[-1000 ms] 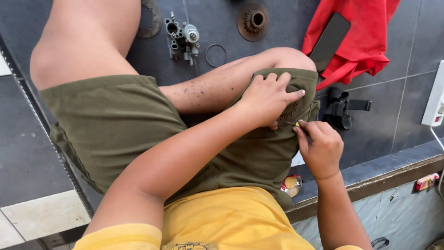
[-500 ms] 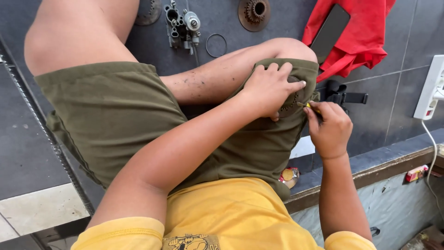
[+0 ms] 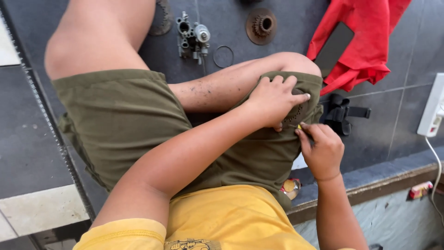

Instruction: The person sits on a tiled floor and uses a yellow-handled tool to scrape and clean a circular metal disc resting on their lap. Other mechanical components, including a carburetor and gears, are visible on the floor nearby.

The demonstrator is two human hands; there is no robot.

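I sit on a dark tiled floor in olive shorts [image 3: 125, 120] and a yellow shirt. My left hand [image 3: 276, 99] presses a dark, round perforated part [image 3: 296, 111] against my right thigh, fingers curled over it. My right hand [image 3: 321, 150] is closed around a small tool with a yellow tip [image 3: 299, 126], whose end touches the lower edge of that part. Most of the part is hidden under my left hand.
On the floor ahead lie a carburettor-like metal assembly [image 3: 192, 38], a thin wire ring [image 3: 223, 56], a rusty toothed disc [image 3: 261, 25], a red cloth [image 3: 365, 41] under a dark flat slab [image 3: 334, 48], a black strapped object [image 3: 342, 115], and a white power strip [image 3: 432, 109].
The camera view has shifted slightly. My right hand has moved a little nearer the part; my left hand keeps pressing it on the thigh.
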